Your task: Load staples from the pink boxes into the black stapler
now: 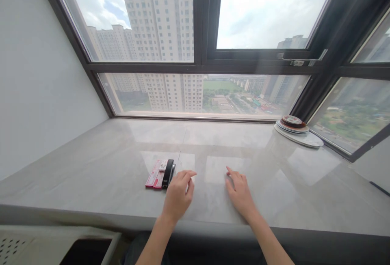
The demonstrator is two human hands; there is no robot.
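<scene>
My left hand (pixel 179 194) is held over the pale stone sill, thumb apart from loosely bent fingers, with nothing visible in it. Just to its left stands a black stapler (pixel 168 173), lengthwise away from me; the hand overlaps its near end in view, and I cannot tell if they touch. Against the stapler's left side lie flat pink-and-white boxes (pixel 154 177), with a small pale item (pixel 162 165) at their far end. My right hand (pixel 240 192) rests on or just above the sill farther right, fingers spread a little and nothing held.
A stack of plates or round discs (pixel 293 125) sits in the far right corner of the glossy sill (pixel 213 212). Dark-framed windows (pixel 201 68) rise behind it. A white wall (pixel 45 74) bounds the left side. Below the front edge, a pale perforated container (pixel 39 244) is at lower left.
</scene>
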